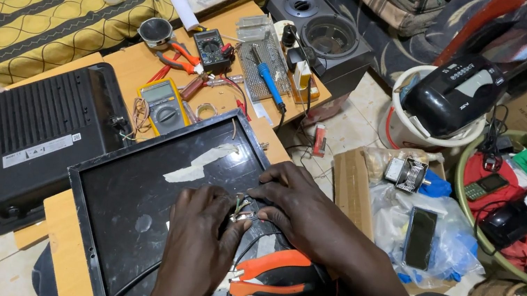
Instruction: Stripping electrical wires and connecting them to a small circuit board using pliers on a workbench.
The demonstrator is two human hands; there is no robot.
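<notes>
Here, at lower centre of the frame, the left hand and right hand pinch together on a small bundle of wires over a black panel; orange pliers lie just below.

The black panel looks smooth and dusty, maybe plastic. The pliers have shiny orange plastic grips. The table is plain wood.
</notes>
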